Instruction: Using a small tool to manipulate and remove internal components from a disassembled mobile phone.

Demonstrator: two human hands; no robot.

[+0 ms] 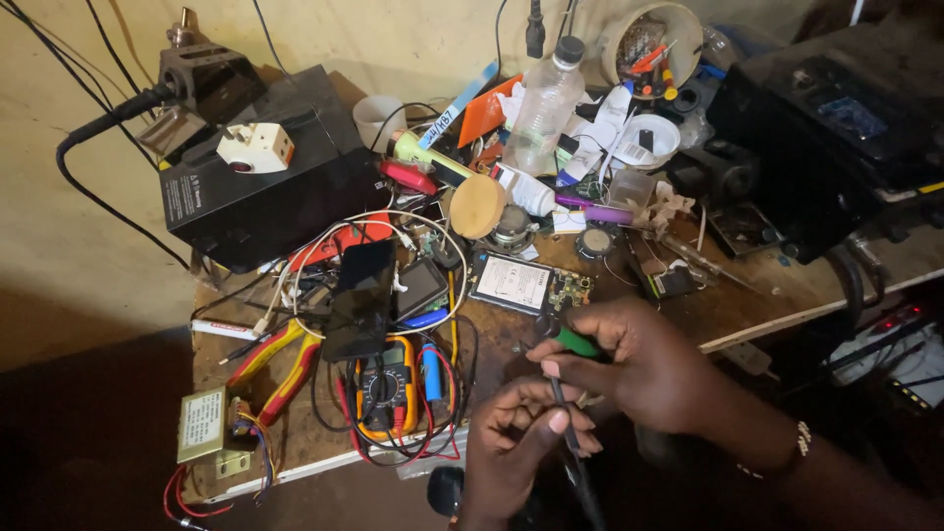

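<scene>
Both hands, left [516,433] and right [639,369], pinch a green-handled tool [570,393] between their grips.

A cluttered wooden bench [747,305] carries a black box [265,177] at its back left corner with a white plug adapter [256,147] on top. A clear plastic bottle [544,103] stands near the back edge. An orange multimeter [385,391] lies by the front edge, red-and-yellow pliers [280,366] just beside it.

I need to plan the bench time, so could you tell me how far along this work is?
Done: an opened phone with battery and circuit board lies bared. In hand: the right hand holds a green-handled screwdriver, the left hand pinching its dark shaft. Left: the yellow multimeter sits untouched.
</scene>
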